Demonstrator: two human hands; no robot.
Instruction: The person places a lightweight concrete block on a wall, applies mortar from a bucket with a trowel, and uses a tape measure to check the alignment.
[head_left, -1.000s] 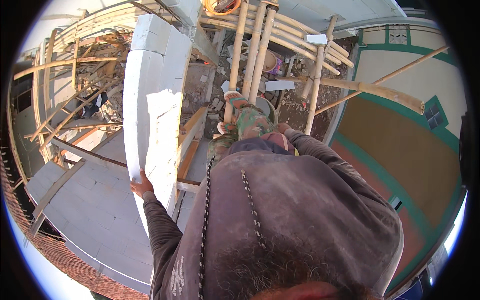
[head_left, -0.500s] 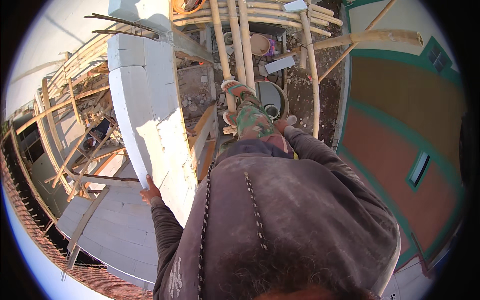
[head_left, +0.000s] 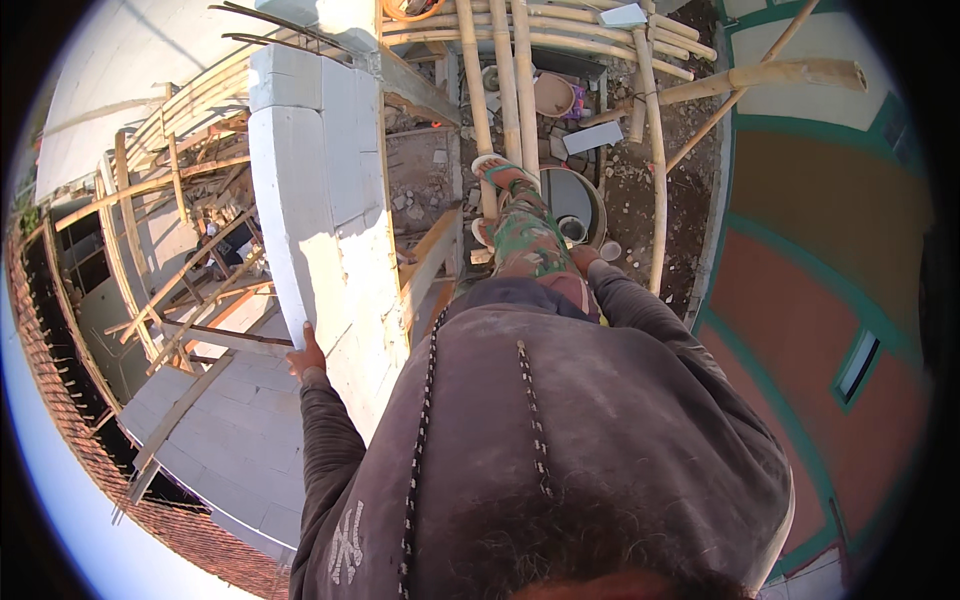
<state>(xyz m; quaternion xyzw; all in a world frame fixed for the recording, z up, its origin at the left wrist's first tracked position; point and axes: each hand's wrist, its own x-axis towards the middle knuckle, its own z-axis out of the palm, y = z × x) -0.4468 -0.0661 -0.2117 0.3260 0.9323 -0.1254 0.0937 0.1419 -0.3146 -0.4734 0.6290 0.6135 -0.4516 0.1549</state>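
I look straight down my dark grey hooded top. My left hand [head_left: 306, 356] grips the outer edge of a white block wall [head_left: 320, 190] that runs away from me. Only a small part of my right hand [head_left: 584, 260] shows at the end of its sleeve, next to my thigh in camouflage trousers [head_left: 527, 236]; its fingers are hidden. My feet in sandals [head_left: 497, 166] stand on bamboo poles [head_left: 492, 70] of a scaffold high above the ground.
Far below lie rubble, a round concrete ring [head_left: 578, 200] and a bucket [head_left: 553, 94]. Left of the wall are bamboo and timber props [head_left: 170, 280] and a grey slab [head_left: 240, 440]. An orange and green building wall [head_left: 830, 300] rises on the right.
My view has swung, so the wall and scaffold now run more straight up the picture. My left hand has kept its hold on the wall's edge. The feet are in the same spot.
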